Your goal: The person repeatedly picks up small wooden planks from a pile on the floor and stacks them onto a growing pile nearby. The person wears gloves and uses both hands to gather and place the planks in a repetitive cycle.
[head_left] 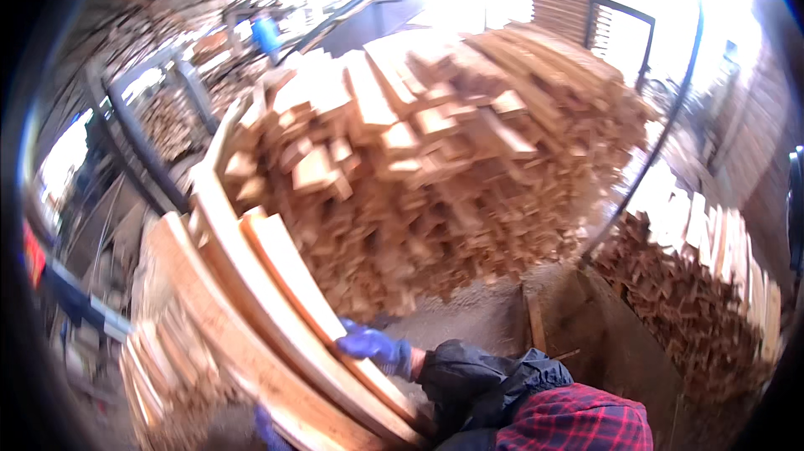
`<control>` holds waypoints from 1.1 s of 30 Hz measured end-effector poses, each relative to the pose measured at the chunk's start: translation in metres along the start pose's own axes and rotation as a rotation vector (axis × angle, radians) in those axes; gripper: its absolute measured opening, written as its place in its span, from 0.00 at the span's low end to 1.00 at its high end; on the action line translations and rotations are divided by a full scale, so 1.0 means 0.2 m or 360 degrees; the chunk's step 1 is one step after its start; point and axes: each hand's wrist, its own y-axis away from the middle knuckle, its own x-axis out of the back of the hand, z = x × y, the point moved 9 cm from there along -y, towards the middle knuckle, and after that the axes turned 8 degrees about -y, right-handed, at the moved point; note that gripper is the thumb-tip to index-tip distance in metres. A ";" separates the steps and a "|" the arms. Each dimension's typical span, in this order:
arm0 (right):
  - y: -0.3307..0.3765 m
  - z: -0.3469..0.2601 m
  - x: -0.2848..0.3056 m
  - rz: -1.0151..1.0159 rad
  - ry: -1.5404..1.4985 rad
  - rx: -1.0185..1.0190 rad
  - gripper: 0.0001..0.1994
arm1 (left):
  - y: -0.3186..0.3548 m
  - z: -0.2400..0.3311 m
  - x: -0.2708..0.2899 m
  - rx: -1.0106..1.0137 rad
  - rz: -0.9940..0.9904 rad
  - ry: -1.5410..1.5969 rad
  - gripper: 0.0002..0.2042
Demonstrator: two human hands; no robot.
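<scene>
Several long pale wooden boards lie bundled together at a slant in front of me, running from the lower middle up to the left. My right hand, in a blue glove, is closed over the right edge of the bundle. A dark sleeve and a red plaid cloth cover that arm. At the lower edge, my left hand, also blue-gloved, shows only in part against the left side of the boards. Its fingers are hidden and blurred.
A tall stack of cut timber fills the middle ahead. Lower wood stacks stand at right and at lower left. A thin dark upright bar rises beside the big stack. Dark metal posts stand at left.
</scene>
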 end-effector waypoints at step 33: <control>-0.61 -2.65 0.72 -0.0470 0.3095 0.1871 0.18 | -1.50 0.82 -2.72 -0.1507 -0.0736 -0.2444 0.29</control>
